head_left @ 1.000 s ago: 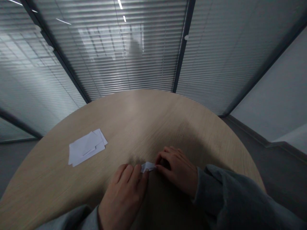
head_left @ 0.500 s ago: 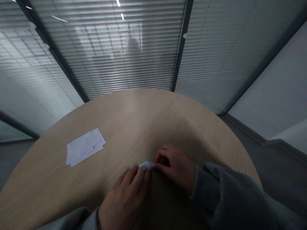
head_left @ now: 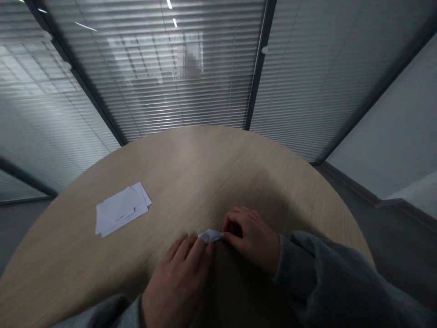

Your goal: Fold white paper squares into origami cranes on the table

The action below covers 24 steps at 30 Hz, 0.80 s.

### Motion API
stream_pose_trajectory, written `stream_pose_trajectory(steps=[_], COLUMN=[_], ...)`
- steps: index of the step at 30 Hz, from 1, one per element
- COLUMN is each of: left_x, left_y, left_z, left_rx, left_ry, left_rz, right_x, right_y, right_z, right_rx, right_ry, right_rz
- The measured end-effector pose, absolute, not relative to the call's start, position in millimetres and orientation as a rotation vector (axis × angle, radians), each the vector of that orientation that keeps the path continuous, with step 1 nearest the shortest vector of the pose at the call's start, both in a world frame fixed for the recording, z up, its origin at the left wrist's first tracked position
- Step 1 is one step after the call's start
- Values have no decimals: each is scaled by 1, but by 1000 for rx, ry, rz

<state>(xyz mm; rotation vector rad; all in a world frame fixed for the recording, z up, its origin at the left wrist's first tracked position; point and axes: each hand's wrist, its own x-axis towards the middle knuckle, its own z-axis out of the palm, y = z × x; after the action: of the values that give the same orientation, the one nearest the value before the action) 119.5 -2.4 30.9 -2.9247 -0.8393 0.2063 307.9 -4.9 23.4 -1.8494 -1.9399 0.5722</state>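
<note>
A small folded piece of white paper (head_left: 209, 235) lies on the table between my hands. My left hand (head_left: 179, 278) grips its near left side, fingers together and tips pressing it against the tabletop. From the right, my right hand (head_left: 251, 239) pinches the paper's pointed right corner between thumb and forefinger. The other right fingers are curled behind. Part of the paper is hidden under my left fingertips.
Several loose white paper sheets (head_left: 121, 209) lie overlapping on the left of the round wooden table (head_left: 205, 164). Beyond its curved far edge stand glass panels with blinds (head_left: 211, 91). A pale wall (head_left: 392, 136) rises on the right.
My right hand has shifted slightly to the right, still pinching the corner. The paper's right tip now shows longer and more drawn out. My left hand has hardly moved.
</note>
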Motion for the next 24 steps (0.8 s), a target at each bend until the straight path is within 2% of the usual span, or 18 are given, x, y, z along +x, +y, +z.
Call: stream_pose_trajectory(steps=[15,24], left_x=[116,118], left_y=[2,4], left_z=[27,30], left_rx=[-2902,-2949], left_ry=[-777,-854], left_rz=[15,51], right_x=[309,318], right_y=[-4,-6], right_z=[26,24], right_rx=[-1840,-1712], right_ry=[-1965,-1983], right_rz=[609,483])
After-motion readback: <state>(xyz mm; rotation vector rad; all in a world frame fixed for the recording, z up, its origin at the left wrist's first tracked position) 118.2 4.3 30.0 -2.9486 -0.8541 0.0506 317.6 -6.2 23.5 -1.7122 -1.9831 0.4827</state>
